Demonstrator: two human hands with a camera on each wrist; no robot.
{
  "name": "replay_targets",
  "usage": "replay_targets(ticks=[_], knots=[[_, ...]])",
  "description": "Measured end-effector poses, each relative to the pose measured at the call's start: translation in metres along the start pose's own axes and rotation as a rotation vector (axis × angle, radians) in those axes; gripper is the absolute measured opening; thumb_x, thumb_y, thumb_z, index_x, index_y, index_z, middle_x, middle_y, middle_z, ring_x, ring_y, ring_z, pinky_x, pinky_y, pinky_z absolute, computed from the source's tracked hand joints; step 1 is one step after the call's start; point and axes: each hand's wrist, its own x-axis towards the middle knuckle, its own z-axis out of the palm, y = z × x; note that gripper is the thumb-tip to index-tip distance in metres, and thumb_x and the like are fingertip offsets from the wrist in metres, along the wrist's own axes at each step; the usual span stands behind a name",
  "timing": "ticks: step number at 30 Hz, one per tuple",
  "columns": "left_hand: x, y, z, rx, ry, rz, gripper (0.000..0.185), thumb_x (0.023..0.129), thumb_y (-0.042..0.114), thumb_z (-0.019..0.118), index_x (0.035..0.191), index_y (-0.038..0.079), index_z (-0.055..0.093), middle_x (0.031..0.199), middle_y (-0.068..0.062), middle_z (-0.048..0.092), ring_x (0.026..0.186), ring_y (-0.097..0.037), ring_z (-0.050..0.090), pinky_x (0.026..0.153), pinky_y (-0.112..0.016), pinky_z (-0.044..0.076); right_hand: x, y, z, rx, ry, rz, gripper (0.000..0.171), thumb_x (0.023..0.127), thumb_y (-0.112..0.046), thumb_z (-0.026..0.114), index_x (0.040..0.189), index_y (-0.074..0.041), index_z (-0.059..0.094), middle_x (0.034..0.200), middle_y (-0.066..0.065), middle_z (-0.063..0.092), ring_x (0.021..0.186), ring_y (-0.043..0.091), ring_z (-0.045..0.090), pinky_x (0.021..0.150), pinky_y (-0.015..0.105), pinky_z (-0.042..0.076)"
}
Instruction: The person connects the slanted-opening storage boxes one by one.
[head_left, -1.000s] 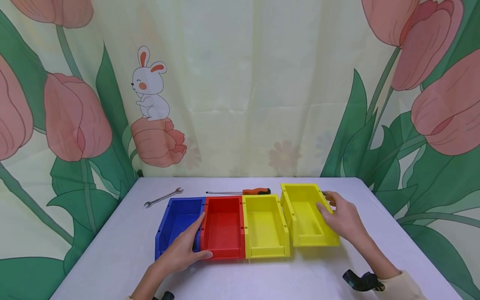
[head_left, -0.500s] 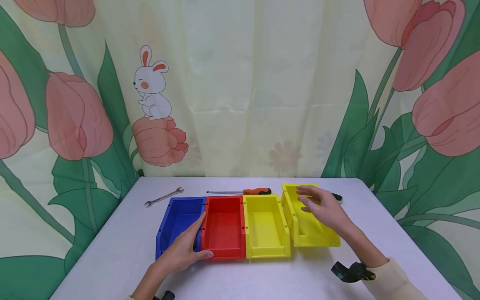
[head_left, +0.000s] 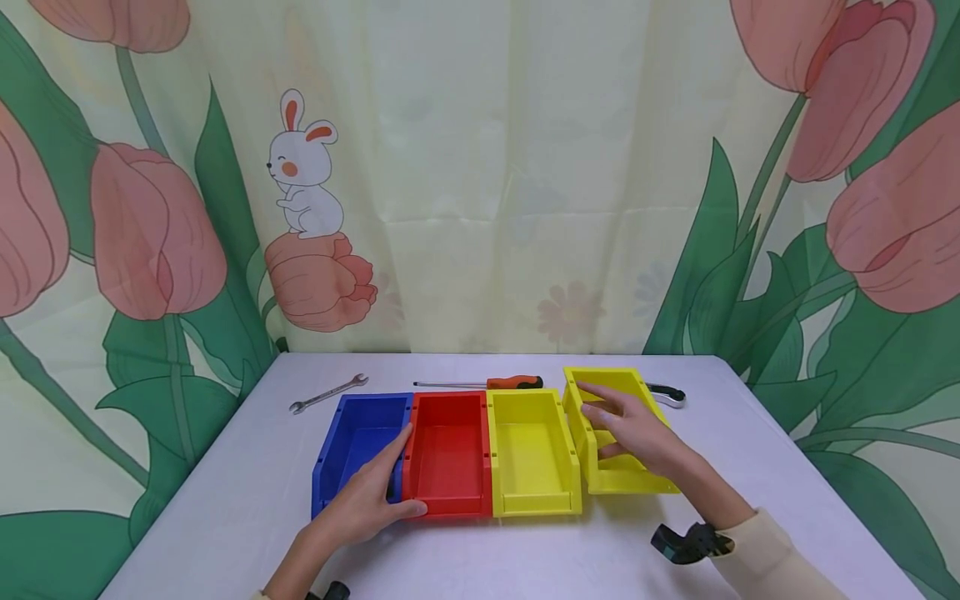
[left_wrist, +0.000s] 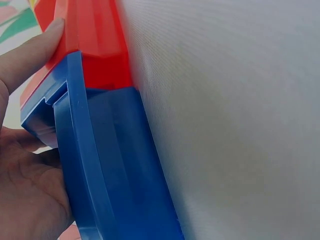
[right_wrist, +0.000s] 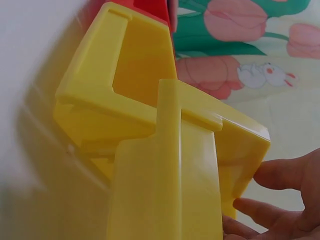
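Four open-fronted plastic bins stand in a row: a blue bin point(head_left: 365, 437), a red bin point(head_left: 450, 467), a left yellow bin point(head_left: 531, 450) and a right yellow bin point(head_left: 630, 479), which sits a little farther back. My left hand point(head_left: 363, 500) grips the red bin at its wall beside the blue one; its thumb lies on the red front point(left_wrist: 95, 30) and other fingers reach into the blue bin point(left_wrist: 115, 165). Inside the right yellow bin point(right_wrist: 165, 185), my right hand point(head_left: 633, 429) has its fingers spread, with fingertips near or touching the inner side; exact contact is unclear.
Behind the bins lie a wrench point(head_left: 327, 395) and an orange-handled screwdriver point(head_left: 513, 382). A tool with a black and silver end point(head_left: 670, 396) shows partly behind the right yellow bin. A printed curtain point(head_left: 480, 208) hangs beyond the white table point(head_left: 517, 558).
My right hand has left the outer right wall of the right yellow bin and moved left, then down into that bin. The left hand and the bins keep their places.
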Motion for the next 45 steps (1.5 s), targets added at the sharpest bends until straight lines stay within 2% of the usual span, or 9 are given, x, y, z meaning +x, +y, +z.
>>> replay_targets(ticks=[6, 15, 23, 30, 45], knots=[[0.0, 0.001, 0.0, 0.006, -0.001, -0.008, 0.12, 0.077, 0.028, 0.095, 0.171, 0.025, 0.02, 0.175, -0.012, 0.033, 0.157, -0.048, 0.037, 0.102, -0.059, 0.06, 0.002, 0.001, 0.0, 0.085, -0.047, 0.023, 0.069, 0.111, -0.029, 0.057, 0.171, -0.022, 0.023, 0.173, 0.028, 0.025, 0.144, 0.05, 0.052, 0.087, 0.045, 0.068], [-0.001, 0.002, -0.001, 0.007, 0.007, -0.02, 0.121, 0.077, 0.027, 0.096, 0.171, 0.027, 0.021, 0.174, -0.011, 0.034, 0.156, -0.048, 0.038, 0.1, -0.058, 0.062, 0.003, 0.0, 0.001, 0.088, -0.053, 0.026, 0.07, 0.11, -0.027, 0.058, 0.171, -0.023, 0.023, 0.173, 0.028, 0.024, 0.143, 0.048, 0.054, 0.086, 0.043, 0.068], [0.001, 0.001, 0.0, 0.006, 0.001, -0.009, 0.12, 0.078, 0.026, 0.095, 0.171, 0.025, 0.02, 0.174, -0.012, 0.034, 0.156, -0.048, 0.038, 0.1, -0.057, 0.062, 0.004, 0.004, 0.004, 0.053, -0.042, 0.027, 0.069, 0.109, -0.027, 0.06, 0.17, -0.022, 0.027, 0.171, 0.027, 0.033, 0.142, 0.046, 0.056, 0.084, 0.044, 0.068], [0.001, 0.002, -0.001, 0.02, 0.002, -0.012, 0.119, 0.078, 0.025, 0.095, 0.171, 0.025, 0.021, 0.174, -0.012, 0.034, 0.156, -0.048, 0.038, 0.1, -0.057, 0.062, 0.004, 0.006, 0.005, 0.037, -0.034, 0.027, 0.069, 0.109, -0.028, 0.06, 0.17, -0.022, 0.027, 0.17, 0.027, 0.034, 0.141, 0.044, 0.058, 0.084, 0.042, 0.068], [0.002, 0.005, 0.001, 0.044, 0.004, 0.009, 0.117, 0.078, 0.021, 0.095, 0.171, 0.018, 0.023, 0.172, -0.016, 0.037, 0.155, -0.049, 0.04, 0.1, -0.059, 0.061, 0.005, 0.02, 0.012, 0.066, -0.003, 0.052, 0.068, 0.109, -0.025, 0.061, 0.169, -0.02, 0.029, 0.165, 0.03, 0.042, 0.132, 0.04, 0.065, 0.084, 0.043, 0.068]])
